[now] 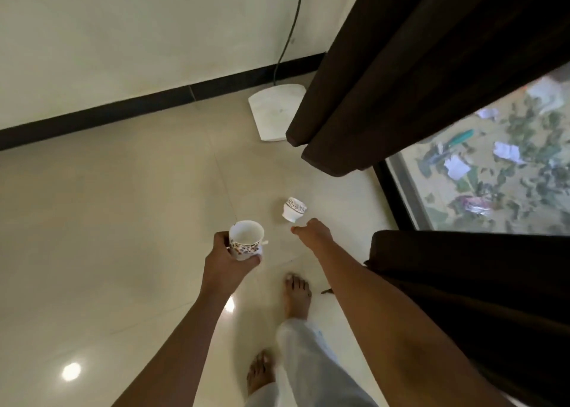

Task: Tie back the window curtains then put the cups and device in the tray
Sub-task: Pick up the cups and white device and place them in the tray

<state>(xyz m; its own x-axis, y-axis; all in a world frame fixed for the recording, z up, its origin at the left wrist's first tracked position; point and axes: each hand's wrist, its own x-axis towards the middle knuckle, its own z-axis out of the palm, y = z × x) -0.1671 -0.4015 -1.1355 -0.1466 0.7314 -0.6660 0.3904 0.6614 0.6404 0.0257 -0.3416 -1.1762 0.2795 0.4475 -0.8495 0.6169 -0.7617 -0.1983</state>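
My left hand (229, 260) grips a white floral teacup (246, 242) from below, held upright above the floor. A second white floral cup (294, 209) stands on the tiled floor near the window. My right hand (313, 232) reaches down just in front of it, fingers extended and apart, not touching it. A white flat device (273, 110) with a dark cable lies on the floor by the wall, partly hidden by the dark brown curtain (401, 76). Another dark curtain panel (468, 298) hangs at my right arm.
A black skirting board (123, 107) runs along the pale wall. The floor-level window (493, 172) with a black frame shows litter and plants outside. My bare feet (296, 294) stand on the glossy tiles below the cups. No tray is in view.
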